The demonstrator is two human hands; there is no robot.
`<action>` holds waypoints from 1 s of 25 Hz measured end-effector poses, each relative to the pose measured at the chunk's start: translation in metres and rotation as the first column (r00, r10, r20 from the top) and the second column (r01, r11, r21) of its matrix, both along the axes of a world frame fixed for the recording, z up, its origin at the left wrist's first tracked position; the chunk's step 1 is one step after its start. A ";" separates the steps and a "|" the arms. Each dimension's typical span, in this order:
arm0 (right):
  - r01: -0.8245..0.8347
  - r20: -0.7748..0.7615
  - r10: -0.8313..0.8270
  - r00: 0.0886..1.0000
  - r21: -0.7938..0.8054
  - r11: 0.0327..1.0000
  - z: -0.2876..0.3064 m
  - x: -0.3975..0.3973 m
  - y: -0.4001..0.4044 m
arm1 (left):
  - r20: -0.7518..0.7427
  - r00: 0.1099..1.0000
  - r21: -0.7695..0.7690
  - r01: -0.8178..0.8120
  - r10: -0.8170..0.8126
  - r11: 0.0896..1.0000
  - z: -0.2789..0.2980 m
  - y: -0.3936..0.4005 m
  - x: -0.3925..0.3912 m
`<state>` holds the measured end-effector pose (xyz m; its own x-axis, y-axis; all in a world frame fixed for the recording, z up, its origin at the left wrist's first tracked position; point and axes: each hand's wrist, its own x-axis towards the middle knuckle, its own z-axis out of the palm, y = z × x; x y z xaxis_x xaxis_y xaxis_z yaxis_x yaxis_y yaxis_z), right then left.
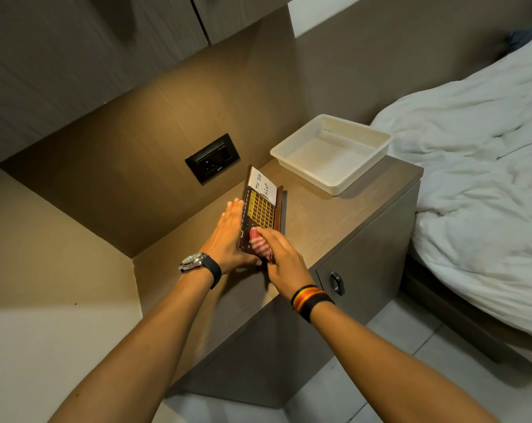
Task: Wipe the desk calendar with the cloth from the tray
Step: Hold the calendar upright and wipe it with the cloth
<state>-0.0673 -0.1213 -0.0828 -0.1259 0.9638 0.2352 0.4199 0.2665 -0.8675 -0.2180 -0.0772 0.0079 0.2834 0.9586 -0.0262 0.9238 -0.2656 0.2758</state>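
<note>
The desk calendar (263, 209), dark wood with a yellow date grid and a white "To Do List" card, stands tilted on the bedside cabinet (329, 221). My left hand (228, 236) lies flat against its back and left edge, thumb under the near end. My right hand (284, 254) presses a bunched red-and-white striped cloth (259, 244) onto the near part of the calendar's face. The white plastic tray (332, 154) sits at the far right corner of the cabinet top with nothing in it.
A black wall socket (212, 158) is on the wood panel behind the calendar. The cabinet has a door with a dark handle (336, 283). A bed with a rumpled white duvet (478, 190) fills the right side. Tiled floor lies below.
</note>
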 end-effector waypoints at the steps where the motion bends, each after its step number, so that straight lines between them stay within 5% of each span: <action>1: 0.029 0.009 -0.029 1.000 -0.006 1.000 0.007 -0.002 0.006 | -0.005 1.000 0.000 0.002 -0.002 1.000 0.000 0.000 0.000; 7: -0.063 0.086 0.053 0.995 0.127 0.990 -0.008 -0.002 -0.021 | -0.019 1.000 0.005 0.012 -0.012 1.000 -0.005 0.000 -0.006; 11: 0.035 0.038 -0.036 0.999 0.037 0.999 0.013 -0.004 0.007 | -0.028 0.999 0.005 0.023 -0.023 1.000 -0.002 0.002 -0.004; 16: -0.032 -0.030 0.033 0.999 0.045 0.998 0.000 -0.005 -0.023 | -0.001 1.000 -0.007 0.026 -0.026 1.000 -0.002 -0.001 -0.005; 20: 0.095 -0.080 -0.101 0.992 -0.076 0.993 0.022 -0.013 0.007 | 0.016 1.000 -0.006 0.004 -0.003 1.000 -0.003 0.000 0.001; 25: -0.012 -0.064 0.012 0.998 0.002 1.000 0.023 0.001 -0.010 | 0.058 0.998 0.001 0.002 -0.002 1.000 -0.003 0.000 -0.001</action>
<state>-0.0668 -0.1310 -0.0600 -0.1226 0.9618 0.2447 0.3606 0.2729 -0.8919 -0.2191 -0.0773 0.0044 0.2864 0.9581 -0.0089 0.9058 -0.2677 0.3286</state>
